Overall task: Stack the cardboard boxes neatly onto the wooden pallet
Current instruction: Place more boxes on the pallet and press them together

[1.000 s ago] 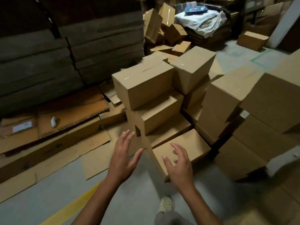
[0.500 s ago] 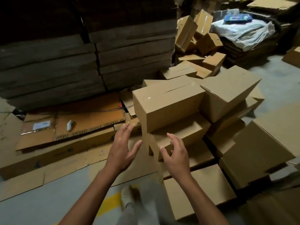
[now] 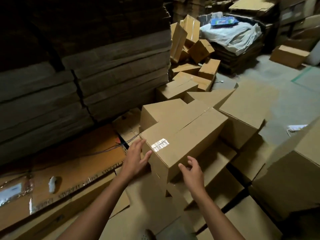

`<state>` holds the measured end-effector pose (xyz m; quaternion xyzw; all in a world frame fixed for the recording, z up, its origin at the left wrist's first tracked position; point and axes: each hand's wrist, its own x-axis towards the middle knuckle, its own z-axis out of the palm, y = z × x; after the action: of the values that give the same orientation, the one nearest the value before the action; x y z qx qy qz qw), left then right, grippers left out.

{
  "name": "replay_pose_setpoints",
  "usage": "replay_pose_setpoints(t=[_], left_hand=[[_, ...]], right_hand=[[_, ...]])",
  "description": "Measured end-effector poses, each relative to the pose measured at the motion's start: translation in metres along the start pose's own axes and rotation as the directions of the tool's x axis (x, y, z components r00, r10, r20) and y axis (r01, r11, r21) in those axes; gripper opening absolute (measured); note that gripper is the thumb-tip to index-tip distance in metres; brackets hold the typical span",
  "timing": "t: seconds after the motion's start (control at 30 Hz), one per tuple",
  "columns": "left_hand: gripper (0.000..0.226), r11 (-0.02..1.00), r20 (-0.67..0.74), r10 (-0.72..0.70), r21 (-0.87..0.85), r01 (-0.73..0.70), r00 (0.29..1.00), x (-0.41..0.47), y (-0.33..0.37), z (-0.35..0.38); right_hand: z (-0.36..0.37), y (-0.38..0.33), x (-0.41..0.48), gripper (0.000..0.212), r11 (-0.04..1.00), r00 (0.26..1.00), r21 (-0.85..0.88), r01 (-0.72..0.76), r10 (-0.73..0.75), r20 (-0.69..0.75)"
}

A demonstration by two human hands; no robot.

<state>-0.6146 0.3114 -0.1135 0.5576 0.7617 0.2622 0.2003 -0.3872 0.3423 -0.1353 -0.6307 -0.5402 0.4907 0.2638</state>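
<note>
Released, left grip [image 3: 136, 159] and right grip [image 3: 192, 172] have closed in to flank the taped brown cardboard box [image 3: 183, 134], so lifting looks next.

Plain tan cardboard box [image 3: 187, 135] with glossy clear tape strip [image 3: 160, 144]; left of the left hand [image 3: 136, 158], orange-brown flat cardboard sheet [image 3: 78, 153], dark lettering.

dim | upper left near black | glare on box tape [image 3: 160, 144] | edges warped, blurred
</note>
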Motion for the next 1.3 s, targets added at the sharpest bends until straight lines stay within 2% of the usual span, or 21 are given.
replay_pose_setpoints(t=[0.1, 0.17, 0.27, 0.37, 0.43, 0.53, 0.7, 0.8, 0.87, 0.93, 1.1, 1.2, 1.3], left_hand=[[0.059, 0.998, 0.104, -0.052, -0.037, 0.056, 0.993, 0.049, -0.013, -0.005], [0.064, 0.980, 0.200, -0.121, -0.130, 0.149, 0.972, 0.082, -0.018, -0.004], [0.070, 0.922, 0.252, -0.212, -0.269, 0.279, 0.944, 0.130, -0.030, 0.007], [0.055, 0.845, 0.291, -0.280, -0.377, 0.379, 0.915, 0.168, -0.028, 0.014], [0.051, 0.798, 0.291, -0.330, -0.422, 0.430, 0.898, 0.185, -0.032, 0.021], [0.054, 0.762, 0.318, -0.411, -0.395, 0.514, 0.854, 0.204, -0.040, 0.024], [0.059, 0.583, 0.415, -0.543, -0.439, 0.683, 0.730, 0.221, -0.057, 0.031], [0.065, 0.546, 0.468, -0.543, -0.434, 0.716, 0.697, 0.224, -0.072, 0.032], [0.063, 0.582, 0.535, -0.487, -0.391, 0.713, 0.691, 0.223, -0.075, 0.033], [0.061, 0.617, 0.586, -0.432, -0.362, 0.699, 0.685, 0.219, -0.073, 0.031], [0.055, 0.714, 0.648, -0.254, -0.375, 0.591, 0.718, 0.203, -0.074, 0.010], [0.056, 0.709, 0.654, -0.191, -0.424, 0.564, 0.732, 0.203, -0.087, -0.011], [0.061, 0.730, 0.650, -0.099, -0.467, 0.499, 0.753, 0.213, -0.093, -0.031]], right_hand=[[0.019, 0.008, 0.030, 0.057, 0.959, 0.970, 0.179, -0.221, 0.236, -0.063], [0.029, 0.015, 0.052, 0.056, 0.903, 0.932, 0.287, -0.321, 0.354, -0.071], [0.036, 0.020, 0.079, 0.051, 0.810, 0.878, 0.420, -0.410, 0.476, -0.060], [0.040, 0.026, 0.101, 0.050, 0.727, 0.826, 0.505, -0.466, 0.562, -0.048], [0.042, 0.030, 0.113, 0.054, 0.690, 0.805, 0.543, -0.479, 0.592, -0.043], [0.050, 0.028, 0.123, 0.061, 0.633, 0.758, 0.583, -0.509, 0.650, -0.045], [0.061, 0.028, 0.124, 0.063, 0.549, 0.717, 0.611, -0.570, 0.695, 0.044], [0.072, 0.024, 0.119, 0.063, 0.539, 0.692, 0.544, -0.643, 0.713, 0.111], [0.082, 0.020, 0.115, 0.070, 0.565, 0.695, 0.486, -0.667, 0.707, 0.131], [0.093, 0.013, 0.114, 0.087, 0.590, 0.710, 0.458, -0.665, 0.690, 0.143], [0.109, -0.014, 0.095, 0.084, 0.607, 0.738, 0.568, -0.556, 0.675, 0.002], [0.114, -0.032, 0.076, 0.085, 0.624, 0.772, 0.680, -0.384, 0.621, -0.133], [0.120, -0.043, 0.060, 0.104, 0.646, 0.768, 0.737, -0.200, 0.571, -0.291]])
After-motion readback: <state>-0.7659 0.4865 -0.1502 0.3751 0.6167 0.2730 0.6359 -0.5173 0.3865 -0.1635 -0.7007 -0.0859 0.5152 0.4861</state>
